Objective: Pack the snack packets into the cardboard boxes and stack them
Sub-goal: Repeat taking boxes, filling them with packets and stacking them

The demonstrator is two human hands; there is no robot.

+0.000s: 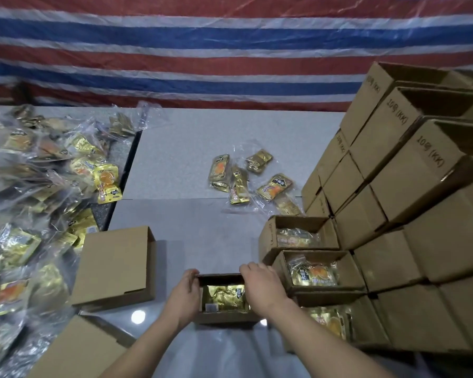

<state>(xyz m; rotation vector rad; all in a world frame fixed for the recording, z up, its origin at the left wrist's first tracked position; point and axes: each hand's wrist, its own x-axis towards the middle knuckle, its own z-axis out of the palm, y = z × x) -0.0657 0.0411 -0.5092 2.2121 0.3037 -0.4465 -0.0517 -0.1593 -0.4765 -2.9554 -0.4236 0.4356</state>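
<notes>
Box (224,319) walls hidden – both hands gripping

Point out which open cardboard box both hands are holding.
The open box nearest the camera, gripped by left hand and right hand; the other filled boxes sit untouched to its right.

You have an open box (224,317) near centre on the table (202,227), packets (224,297) in it. Left lies a heap of packets (30,200), two empty boxes (115,266) nearer. Right stands a stack of boxes (410,214); loose packets (246,178) lie farther off.
</notes>
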